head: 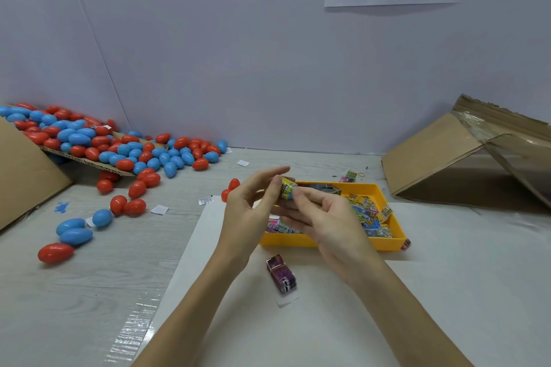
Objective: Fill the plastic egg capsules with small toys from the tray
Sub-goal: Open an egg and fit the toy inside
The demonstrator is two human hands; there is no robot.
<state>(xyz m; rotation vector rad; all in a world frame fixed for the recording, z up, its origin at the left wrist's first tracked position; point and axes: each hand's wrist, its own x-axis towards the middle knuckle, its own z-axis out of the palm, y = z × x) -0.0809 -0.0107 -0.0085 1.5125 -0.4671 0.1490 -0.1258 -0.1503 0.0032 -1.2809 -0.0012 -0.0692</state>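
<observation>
Pinching one small toy [287, 188], both hands' fingers [301, 194] hide the tray [387, 244] middle.

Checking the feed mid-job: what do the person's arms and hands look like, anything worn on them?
Both arms are bare as far up as the head view shows: no sleeves in frame. The left hand and right hand have no gloves, and I see no rings, watch, bracelets or markings on either. Fingernails look short and unpainted.
</observation>
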